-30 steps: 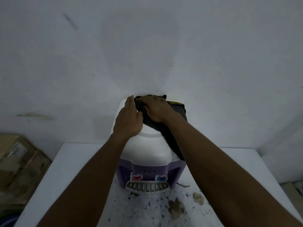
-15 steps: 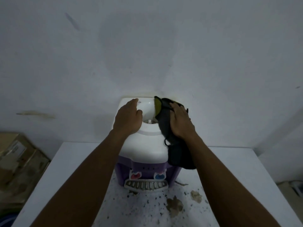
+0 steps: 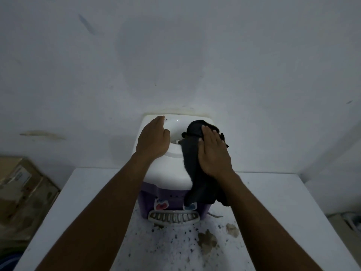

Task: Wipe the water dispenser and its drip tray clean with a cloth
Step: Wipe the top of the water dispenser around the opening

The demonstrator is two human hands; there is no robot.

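A small water dispenser [image 3: 168, 173] with a white top and purple body stands on a white table against the wall. Its grey slotted drip tray [image 3: 173, 217] juts out at the front, below a red and a blue tap. My left hand [image 3: 153, 138] lies flat on the left of the white top, fingers together, holding nothing. My right hand [image 3: 214, 153] presses a dark cloth [image 3: 192, 163] against the top's right side; the cloth hangs down over the right front corner and hides part of the blue tap.
The white table [image 3: 82, 202] is littered with dark specks and brownish clumps [image 3: 208, 239] in front of the dispenser. Cardboard boxes [image 3: 21, 190] stand on the left beyond the table. A plain white wall rises right behind the dispenser.
My right hand has swept the cloth from the centre of the top over to its right side and down a little. The left hand has stayed on the left of the top.
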